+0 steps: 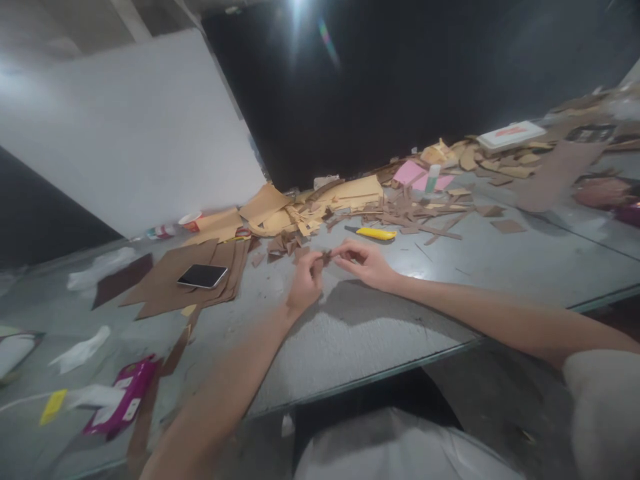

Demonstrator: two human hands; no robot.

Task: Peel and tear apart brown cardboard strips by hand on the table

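- Pinching a small brown piece (pixel 327 257) with the left hand (pixel 306 279), over the table (pixel 330 360).
- At the same piece also with the right hand (pixel 365 264); cannot tell if pinching or only touching.
- Just beyond the right hand, a yellow knife (pixel 376 233).

A gap of bare gray tabletop (pixel 320 353) opens between the forearms on the near side, and wider room stretches right, past the right hand (pixel 367 265), with only thin slivers (pixel 423 251) lying across it. Far passage is hemmed in — a yellow cutter (pixel 377 233) lies just beyond that hand, backed by heaped brown strips (pixel 405 210) — while stacked brown sheets (pixel 167 277) bearing a phone (pixel 203 276) obstruct the left.
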